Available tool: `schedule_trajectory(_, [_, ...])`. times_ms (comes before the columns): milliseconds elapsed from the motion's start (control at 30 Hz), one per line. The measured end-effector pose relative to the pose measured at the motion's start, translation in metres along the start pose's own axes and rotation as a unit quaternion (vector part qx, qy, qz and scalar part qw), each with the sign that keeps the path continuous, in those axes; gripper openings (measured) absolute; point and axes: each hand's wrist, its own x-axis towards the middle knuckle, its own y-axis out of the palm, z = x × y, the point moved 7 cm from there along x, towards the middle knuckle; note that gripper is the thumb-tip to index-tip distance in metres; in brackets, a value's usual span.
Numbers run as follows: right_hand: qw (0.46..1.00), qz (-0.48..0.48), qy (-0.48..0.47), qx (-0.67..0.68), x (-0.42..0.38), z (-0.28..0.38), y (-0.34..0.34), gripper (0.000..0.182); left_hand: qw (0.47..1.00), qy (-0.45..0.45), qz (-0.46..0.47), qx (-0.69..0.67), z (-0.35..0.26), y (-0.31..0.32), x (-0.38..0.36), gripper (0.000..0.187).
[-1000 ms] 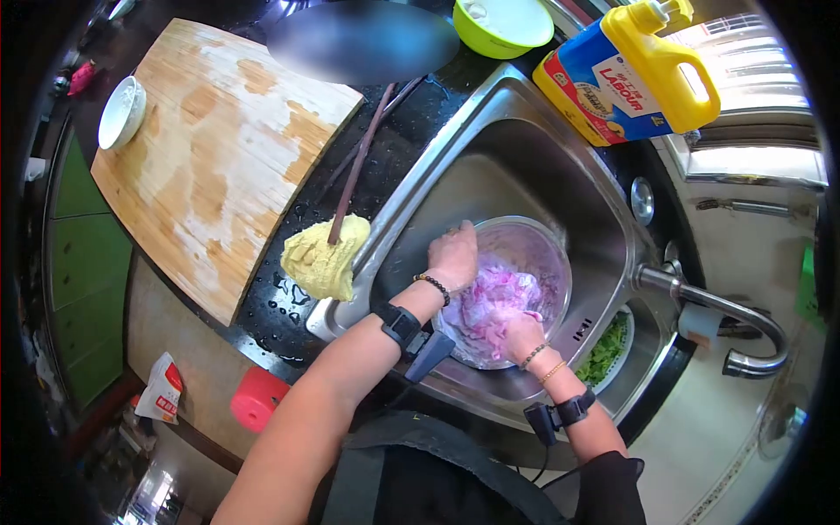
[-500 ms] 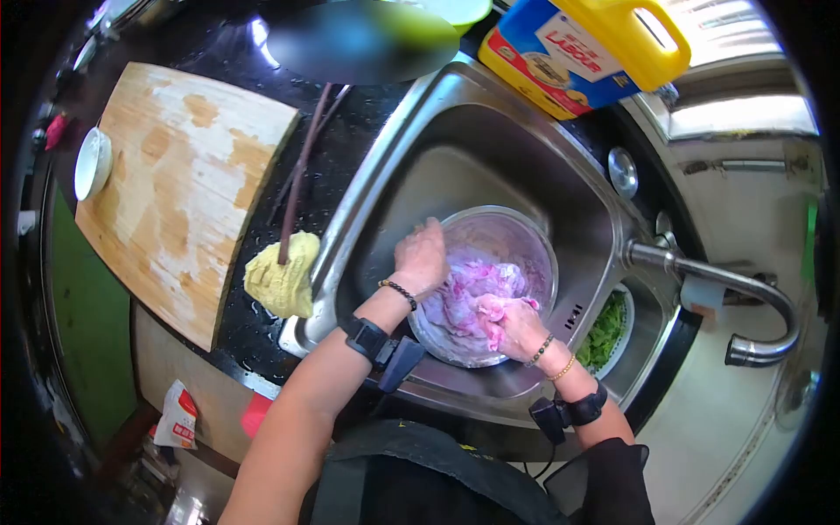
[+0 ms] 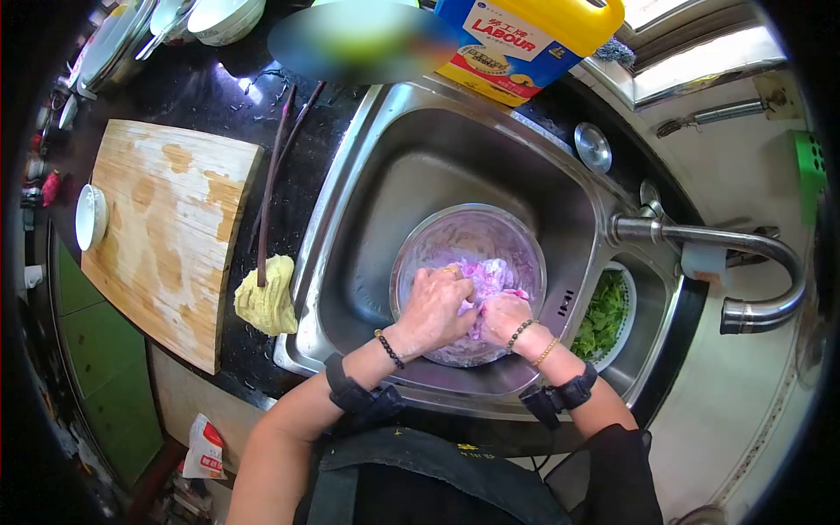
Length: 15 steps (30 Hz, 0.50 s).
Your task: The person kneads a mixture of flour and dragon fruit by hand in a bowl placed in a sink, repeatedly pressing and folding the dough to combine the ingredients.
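A round metal bowl sits in the large sink basin, its inner wall smeared with pale flour. In it is crumbly pink-and-purple dough dusted with white. My left hand curls its fingers down into the dough from the bowl's near left side. Close beside it, my right hand is closed around a pink clump, part of which shows above the knuckles. The two hands nearly meet over the bowl's middle, and their fingertips are partly hidden in the dough. Both wrists carry bead bracelets and black straps.
Left of the sink lies yellow dough with dark chopsticks reaching it. Beyond are a floury wooden board and white bowl. A Labour jug stands behind; leafy greens and the faucet are right.
My left hand has come from the bowl's left rim rightward and down onto the dough. My right hand stays on its clump, now knuckles up. The whole view has shifted slightly.
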Motion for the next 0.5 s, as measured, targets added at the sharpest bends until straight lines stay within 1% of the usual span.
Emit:
schedule_trajectory(33, [1.0,-0.001,0.0,0.001,0.001,0.002,0.0,0.015,1.0,0.001,0.001,0.001,0.001,0.002,-0.001,0.008])
schedule_trajectory(100, [0.999,0.017,0.046,0.012,0.003,-0.002,0.004,0.015,1.0,-0.006,0.02,0.018,0.005,0.01,-0.002,0.008])
schedule_trajectory(333, [0.998,0.021,0.053,0.021,0.003,0.001,0.012,0.015,1.0,-0.016,0.021,-0.007,0.007,0.01,-0.005,0.007])
schedule_trajectory(433, [0.998,0.033,0.045,0.03,0.003,0.001,0.016,0.015,0.999,-0.005,0.03,-0.014,0.006,0.012,-0.007,0.007])
schedule_trajectory(500, [0.998,0.034,0.029,0.041,0.001,0.003,0.014,0.017,0.999,-0.013,0.032,-0.019,0.006,0.012,-0.006,0.006])
